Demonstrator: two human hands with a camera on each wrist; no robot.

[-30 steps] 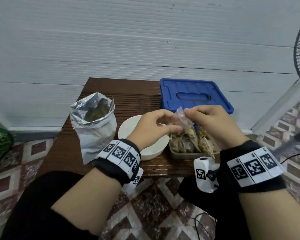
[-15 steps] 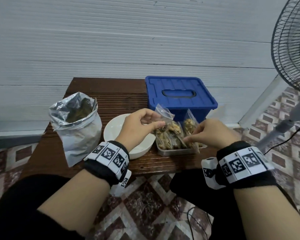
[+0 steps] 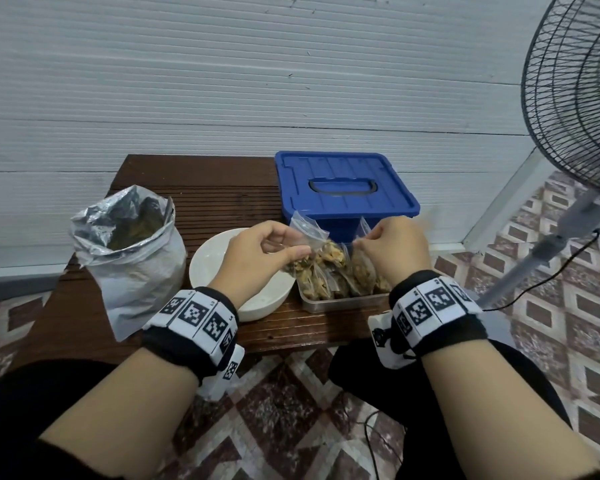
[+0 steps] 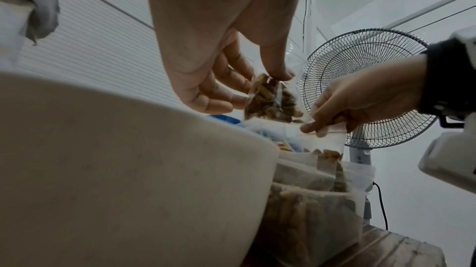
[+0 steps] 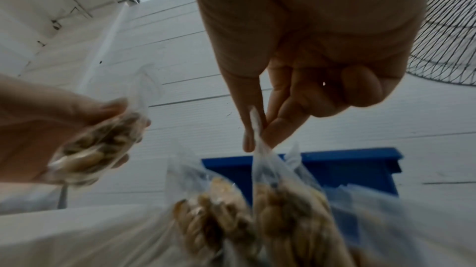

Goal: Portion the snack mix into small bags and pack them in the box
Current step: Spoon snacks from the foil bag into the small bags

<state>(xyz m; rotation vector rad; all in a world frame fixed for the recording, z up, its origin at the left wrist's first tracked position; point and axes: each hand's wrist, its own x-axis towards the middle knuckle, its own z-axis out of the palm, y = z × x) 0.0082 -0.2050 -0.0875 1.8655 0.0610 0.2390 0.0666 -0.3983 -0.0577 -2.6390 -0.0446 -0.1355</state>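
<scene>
The left hand (image 3: 257,251) pinches a filled small bag (image 3: 309,247) above the metal tray (image 3: 343,301), while the right hand (image 3: 392,247) pinches the top of another bag (image 5: 283,196) standing among the packed ones in that tray. The blue box (image 3: 343,188), lid shut, sits just behind on the wooden surface (image 3: 205,188), beside a white bowl (image 3: 208,261) and foil pouch (image 3: 132,258).

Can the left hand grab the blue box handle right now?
Probably not yet: the left hand is pinching a filled small bag. The handle on the blue box lies uncovered just beyond.
</scene>
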